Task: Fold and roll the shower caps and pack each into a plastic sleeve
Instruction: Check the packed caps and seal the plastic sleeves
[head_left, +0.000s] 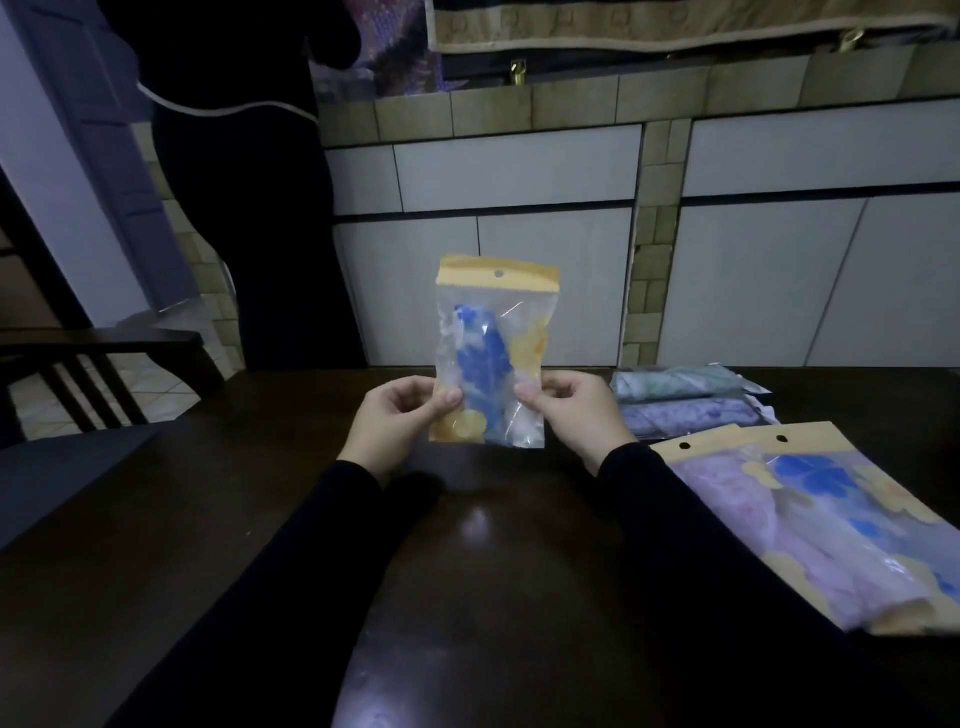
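Hands on one sleeve; two packed sleeves aside.

scene is reading dim overall, with a cool bluish cast. a soft glare spot is showing on the dark table near centre, suggesting overhead light. black sleeves are merging into the table, detail lost. the plastic sleeve is catching faint highlights. wide-angle distortion is bending the tiled wall lines toward the edges. the right-hand packed sleeves are appearing soft and slightly smeared.
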